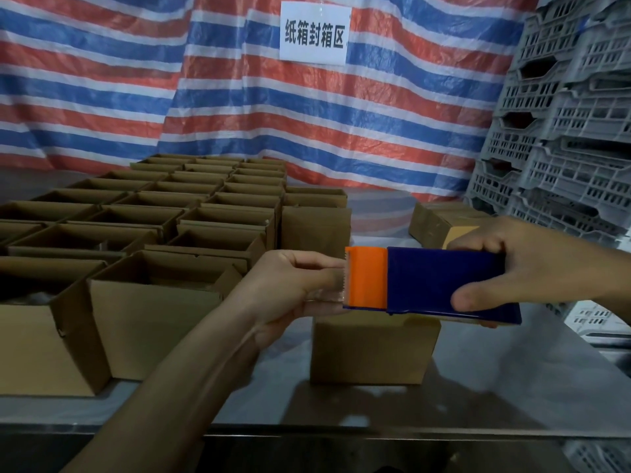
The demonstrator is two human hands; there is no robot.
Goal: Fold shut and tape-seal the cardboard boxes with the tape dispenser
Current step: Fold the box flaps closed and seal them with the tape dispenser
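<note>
The right hand (532,271) grips the blue-and-orange plastic tape dispenser (440,281), held in the air just above the small closed brown cardboard box (372,349) on the steel surface (341,411), while the left hand (293,288) pinches the clear tape end (327,298) at its orange cutter (366,281). The pull should go best straight and taut — enough tape to overhang the box's edge — then laid centred along the flap seam
</note>
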